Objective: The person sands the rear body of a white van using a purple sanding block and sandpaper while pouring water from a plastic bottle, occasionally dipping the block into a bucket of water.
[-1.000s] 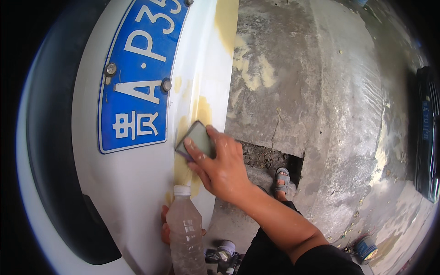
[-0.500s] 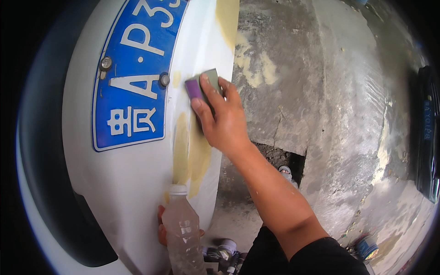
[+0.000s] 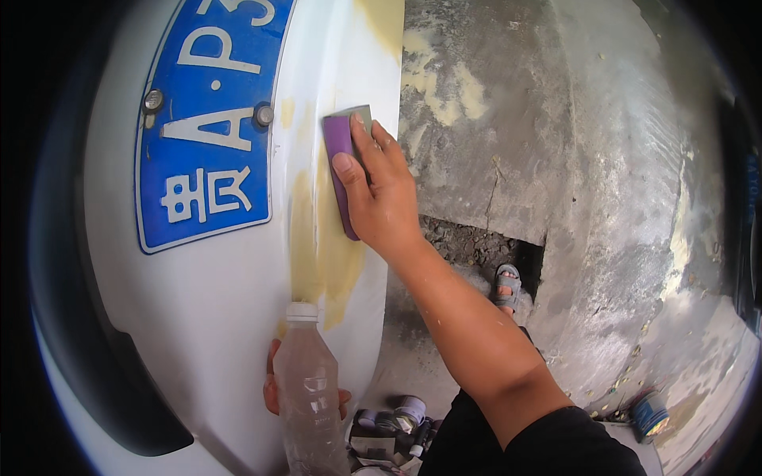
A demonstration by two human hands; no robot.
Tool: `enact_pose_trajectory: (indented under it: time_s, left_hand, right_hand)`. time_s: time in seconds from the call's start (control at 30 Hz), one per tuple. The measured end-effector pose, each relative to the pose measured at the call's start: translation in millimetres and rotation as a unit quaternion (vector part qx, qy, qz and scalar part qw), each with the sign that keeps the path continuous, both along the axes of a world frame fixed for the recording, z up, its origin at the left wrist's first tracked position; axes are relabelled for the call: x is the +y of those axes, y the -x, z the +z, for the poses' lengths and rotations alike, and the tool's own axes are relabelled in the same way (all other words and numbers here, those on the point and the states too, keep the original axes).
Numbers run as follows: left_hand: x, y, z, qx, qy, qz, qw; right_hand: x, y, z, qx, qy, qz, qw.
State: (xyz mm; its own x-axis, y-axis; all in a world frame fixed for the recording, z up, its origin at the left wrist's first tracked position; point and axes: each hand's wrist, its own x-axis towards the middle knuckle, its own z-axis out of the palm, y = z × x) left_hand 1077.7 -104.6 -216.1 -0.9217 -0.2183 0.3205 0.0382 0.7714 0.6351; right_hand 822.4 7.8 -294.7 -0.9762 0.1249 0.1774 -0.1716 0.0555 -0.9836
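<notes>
under right hand, purple sanding block

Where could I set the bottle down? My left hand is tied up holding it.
Bare concrete right of the white car panel and beyond the broken hole looks free. Below the bottle, spray cans crowd the ground.

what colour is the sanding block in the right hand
Purple, with a grey-green face, seen in the head view: the sanding block is pressed by the right hand on the white panel.

sanding block on bumper, right of plate; bottle below
</notes>
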Motion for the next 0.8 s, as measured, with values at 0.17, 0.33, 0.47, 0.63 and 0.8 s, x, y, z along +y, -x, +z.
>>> enact_pose_trajectory:
  time_s: [0.17, 0.33, 0.47, 0.63, 0.8]
  left_hand:
    - [8.9, 18.4, 0.2, 0.065, 0.058, 0.024, 0.996]
    - [1.8, -2.8, 8.2, 0.041, 0.140, 0.039, 0.989]
    - [10.2, -7.0, 21.3, 0.070, 0.235, 0.074, 0.967]
    - [21.6, -32.4, 42.3, 0.020, 0.119, 0.134, 0.984]
    - [-6.3, -53.8, 30.8, 0.067, 0.140, 0.047, 0.987]
  right_hand:
    - [-18.2, -164.9, 8.6, -0.010, 0.036, 0.102, 0.994]
    - [-23.3, -61.8, -8.3, -0.012, 0.040, -0.033, 0.999]
    - [-22.1, -48.4, -10.5, -0.076, 0.069, -0.036, 0.994]
    - [-35.3, -188.4, 22.5, -0.065, 0.091, 0.029, 0.993]
    - [-30.2, -59.0, -5.6, -0.047, 0.096, -0.052, 0.993]
